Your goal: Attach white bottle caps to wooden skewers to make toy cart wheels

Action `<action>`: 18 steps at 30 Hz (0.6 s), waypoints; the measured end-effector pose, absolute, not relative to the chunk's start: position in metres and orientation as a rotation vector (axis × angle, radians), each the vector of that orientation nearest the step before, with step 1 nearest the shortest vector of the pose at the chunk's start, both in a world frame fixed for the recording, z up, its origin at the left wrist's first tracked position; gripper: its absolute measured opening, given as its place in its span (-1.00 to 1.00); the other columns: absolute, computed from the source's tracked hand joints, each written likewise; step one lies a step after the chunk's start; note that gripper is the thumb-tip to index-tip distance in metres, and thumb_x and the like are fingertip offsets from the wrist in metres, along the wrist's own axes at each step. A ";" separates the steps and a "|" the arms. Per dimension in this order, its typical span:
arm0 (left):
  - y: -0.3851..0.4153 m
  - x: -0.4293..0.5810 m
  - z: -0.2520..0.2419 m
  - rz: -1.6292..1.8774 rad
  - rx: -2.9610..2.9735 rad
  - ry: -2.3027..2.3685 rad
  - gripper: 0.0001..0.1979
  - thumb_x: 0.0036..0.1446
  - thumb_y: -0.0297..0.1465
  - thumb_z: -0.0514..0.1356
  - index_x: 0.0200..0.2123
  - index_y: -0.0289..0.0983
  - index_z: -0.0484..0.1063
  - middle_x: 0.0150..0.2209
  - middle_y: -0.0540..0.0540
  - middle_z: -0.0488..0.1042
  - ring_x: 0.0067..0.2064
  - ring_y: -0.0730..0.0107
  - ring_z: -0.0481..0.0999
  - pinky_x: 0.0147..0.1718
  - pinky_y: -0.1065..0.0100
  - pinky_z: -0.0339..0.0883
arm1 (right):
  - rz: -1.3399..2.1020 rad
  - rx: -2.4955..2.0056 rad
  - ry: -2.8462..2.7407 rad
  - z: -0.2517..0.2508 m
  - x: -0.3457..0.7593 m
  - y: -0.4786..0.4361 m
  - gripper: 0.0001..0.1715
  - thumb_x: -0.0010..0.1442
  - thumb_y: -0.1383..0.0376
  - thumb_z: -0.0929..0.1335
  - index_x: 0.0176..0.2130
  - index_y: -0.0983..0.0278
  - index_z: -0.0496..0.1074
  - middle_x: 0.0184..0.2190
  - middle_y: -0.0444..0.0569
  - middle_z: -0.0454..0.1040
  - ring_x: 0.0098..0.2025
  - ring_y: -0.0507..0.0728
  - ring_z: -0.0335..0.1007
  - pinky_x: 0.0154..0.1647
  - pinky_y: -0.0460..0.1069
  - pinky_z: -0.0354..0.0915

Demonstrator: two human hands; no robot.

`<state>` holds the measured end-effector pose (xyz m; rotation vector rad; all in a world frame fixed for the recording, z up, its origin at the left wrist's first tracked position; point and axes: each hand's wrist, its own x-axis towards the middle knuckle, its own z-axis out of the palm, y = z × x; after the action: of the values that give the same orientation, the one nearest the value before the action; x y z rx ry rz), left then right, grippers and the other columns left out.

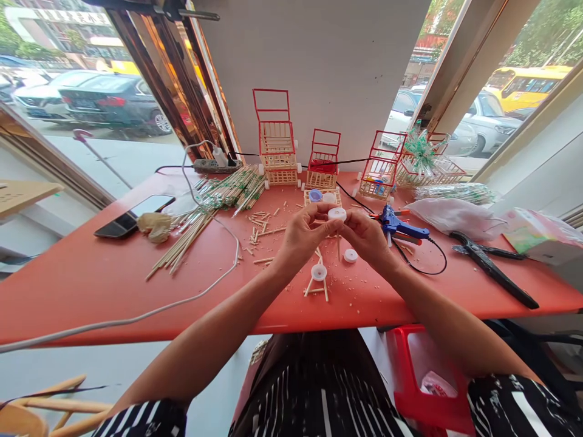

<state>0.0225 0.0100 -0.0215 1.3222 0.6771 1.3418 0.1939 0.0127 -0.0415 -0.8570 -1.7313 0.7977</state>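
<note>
Both my hands are raised over the middle of the red table (91,285), pinching a white bottle cap (337,213) between them. My left hand (303,233) grips it from the left with curled fingers. From the right, my right hand (367,237) holds the same cap. Under my hands lie a second white cap (350,255) and a cap glued onto short sticks (319,273). Small cut stick pieces (264,227) are scattered around.
A blue glue gun (398,224) with its black cord lies right of my hands, black shears (494,267) farther right. Bamboo sticks (186,240), a phone (132,215) and a white cable (136,315) lie left. Three red stick-built carts (277,145) stand at the wall.
</note>
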 end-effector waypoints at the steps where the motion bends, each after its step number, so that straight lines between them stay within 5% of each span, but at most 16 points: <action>1: 0.010 0.022 -0.021 1.339 1.323 0.677 -0.53 -0.11 -0.20 0.52 -0.16 -0.31 0.57 -0.32 -0.02 0.55 -0.38 0.49 0.52 -0.33 0.42 0.51 | 0.798 -0.856 -1.734 -0.042 0.194 0.013 -0.58 0.29 -0.08 0.41 -0.22 0.23 0.48 -0.31 -0.07 0.50 -0.25 0.10 0.46 -0.13 0.02 0.46; 18: 0.010 0.021 -0.024 1.379 1.410 0.673 -0.59 0.02 -0.17 0.46 -0.15 -0.30 0.57 -0.26 -0.09 0.59 -0.30 0.43 0.58 -0.30 0.41 0.54 | 0.781 -0.849 -1.751 -0.042 0.195 0.012 -0.63 0.30 -0.04 0.42 -0.22 0.22 0.47 -0.33 -0.10 0.49 -0.27 0.08 0.45 -0.16 0.01 0.43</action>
<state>0.0208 0.0096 -0.0240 1.4100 0.6727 1.3795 0.1951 0.0122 -0.0423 -0.8493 -1.7513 0.7811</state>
